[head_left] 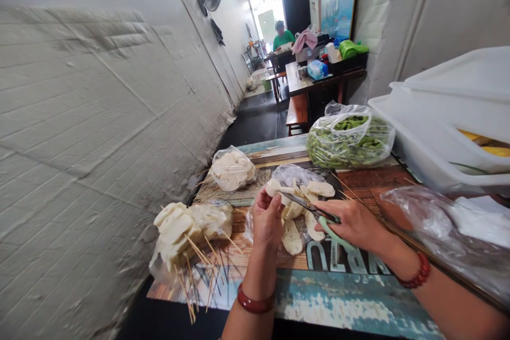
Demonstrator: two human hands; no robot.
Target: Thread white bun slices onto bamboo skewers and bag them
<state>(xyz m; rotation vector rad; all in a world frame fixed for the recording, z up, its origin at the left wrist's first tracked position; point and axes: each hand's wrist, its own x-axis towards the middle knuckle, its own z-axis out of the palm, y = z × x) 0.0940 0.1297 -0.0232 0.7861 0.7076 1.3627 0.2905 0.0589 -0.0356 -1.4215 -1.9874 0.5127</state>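
- Thin sticks (pixel 190 292) poke out by a white stack (pixel 175 228) on the table (pixel 319 300), left of the scissors (pixel 314 211).
- The right hand (pixel 350 220) grips the scissors.
- The left hand (pixel 268 220) pinches a white piece (pixel 273 187) at the scissors' tip.
- Loose slices (pixel 292 236) lie under the scissors.
- Past the scissors: bagged round slices (pixel 233 170) left, bagged green pods (pixel 346 146) right.

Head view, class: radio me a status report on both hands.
Left hand pinching pale piece. Right hand gripping scissors, pointed toward that piece. Loose slices close below.
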